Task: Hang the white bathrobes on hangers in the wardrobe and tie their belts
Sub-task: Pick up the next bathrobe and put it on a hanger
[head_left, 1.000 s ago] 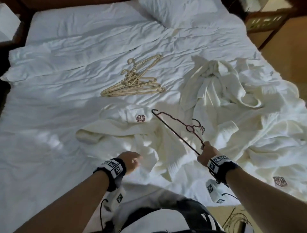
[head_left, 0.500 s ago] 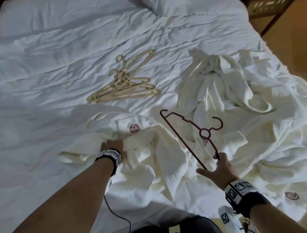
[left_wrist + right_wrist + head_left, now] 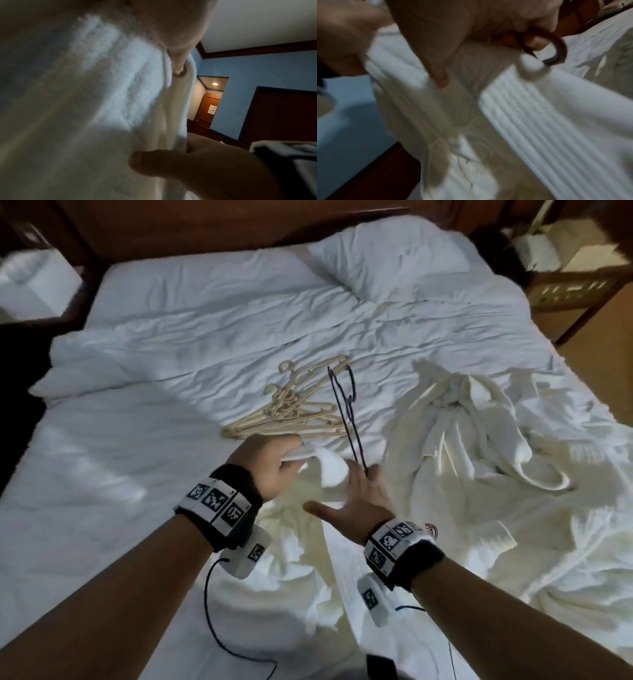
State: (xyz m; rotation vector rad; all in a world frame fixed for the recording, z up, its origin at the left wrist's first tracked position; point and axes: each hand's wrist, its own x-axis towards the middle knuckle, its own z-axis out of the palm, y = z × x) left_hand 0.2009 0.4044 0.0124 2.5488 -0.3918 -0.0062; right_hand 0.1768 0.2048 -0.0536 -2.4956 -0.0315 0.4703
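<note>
Lifted now: one bathrobe (image 3: 318, 474), one dark hanger (image 3: 346, 419).

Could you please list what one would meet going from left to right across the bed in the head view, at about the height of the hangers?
Bare white duvet → pile of beige hangers → dark hanger held up by the right hand → crumpled white bathrobe.

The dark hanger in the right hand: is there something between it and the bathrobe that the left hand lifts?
Nothing visible stands between them. The right hand holds the dark hanger by its lower end, right beside the raised fold of the bathrobe that the left hand grips. The beige hangers lie on the bed behind.
</note>
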